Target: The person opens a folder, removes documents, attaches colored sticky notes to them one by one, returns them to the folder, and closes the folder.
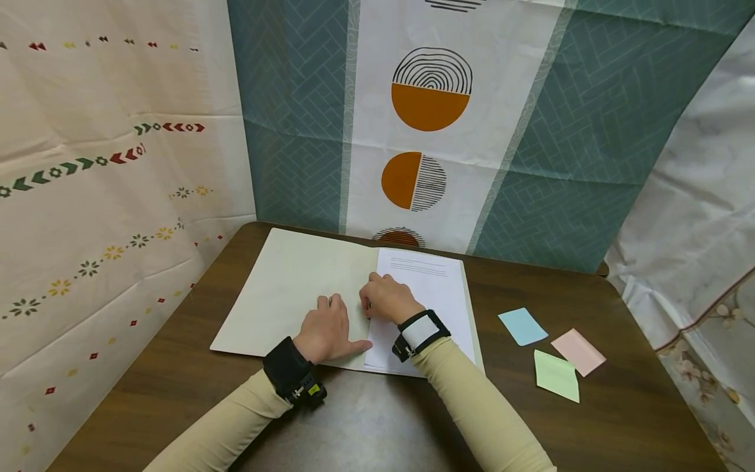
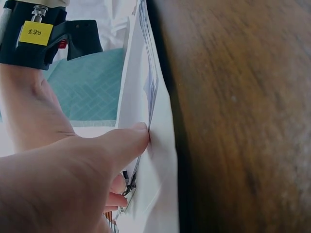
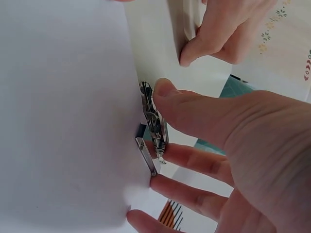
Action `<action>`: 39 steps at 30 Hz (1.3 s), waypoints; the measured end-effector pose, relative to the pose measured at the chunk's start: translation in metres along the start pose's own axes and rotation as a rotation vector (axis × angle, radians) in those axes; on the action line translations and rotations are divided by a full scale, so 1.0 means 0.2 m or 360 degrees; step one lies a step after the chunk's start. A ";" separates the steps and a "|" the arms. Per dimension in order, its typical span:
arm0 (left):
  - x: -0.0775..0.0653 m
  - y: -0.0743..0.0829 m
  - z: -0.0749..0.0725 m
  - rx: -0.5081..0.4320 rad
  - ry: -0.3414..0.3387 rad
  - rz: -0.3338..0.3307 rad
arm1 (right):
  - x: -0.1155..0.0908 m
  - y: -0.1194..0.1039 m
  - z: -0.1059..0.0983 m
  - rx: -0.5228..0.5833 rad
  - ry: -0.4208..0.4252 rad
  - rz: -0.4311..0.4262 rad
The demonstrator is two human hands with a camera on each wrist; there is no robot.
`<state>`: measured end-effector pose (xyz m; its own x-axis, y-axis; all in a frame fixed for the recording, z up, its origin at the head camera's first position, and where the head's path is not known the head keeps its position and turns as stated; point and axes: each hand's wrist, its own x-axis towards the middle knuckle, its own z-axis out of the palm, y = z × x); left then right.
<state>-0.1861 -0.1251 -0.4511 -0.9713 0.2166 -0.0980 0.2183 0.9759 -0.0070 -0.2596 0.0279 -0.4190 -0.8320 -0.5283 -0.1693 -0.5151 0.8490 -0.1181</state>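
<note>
A cream file folder lies spread on the table. White sheets with a few printed lines near the top rest on its right half. By the fold, a metal clip sits at the sheets' left edge. My right hand holds this clip, thumb on one side and fingers on the other; in the head view the hand hides it. My left hand rests on the folder's left half near the front edge. Its thumb stretches right and presses the edge of the sheets.
Blue, pink and green sticky notes lie on the brown wooden table to the right. A patterned curtain hangs behind the table's back edge, with white cloths at both sides.
</note>
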 end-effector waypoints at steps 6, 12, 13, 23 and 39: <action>0.00 0.00 0.00 -0.0013 0.0004 -0.0010 | 0.01 0.00 0.01 -0.0003 0.0003 0.0002; 0.00 0.00 0.01 0.0002 0.0013 -0.0004 | 0.04 0.04 0.06 0.0046 0.0034 -0.0028; 0.00 0.00 0.01 -0.0004 0.0011 -0.0009 | 0.04 0.04 0.06 0.0052 0.0035 -0.0035; 0.00 0.02 0.00 -0.0043 -0.0043 -0.0063 | 0.00 -0.01 0.01 0.0024 0.0003 -0.0018; 0.02 0.01 0.00 -0.0101 -0.0066 -0.0078 | 0.01 0.04 0.01 0.0028 -0.0048 -0.0060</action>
<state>-0.1886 -0.1220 -0.4505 -0.9757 0.1682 -0.1402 0.1627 0.9854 0.0499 -0.2639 0.0332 -0.4218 -0.8053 -0.5604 -0.1935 -0.5421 0.8282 -0.1421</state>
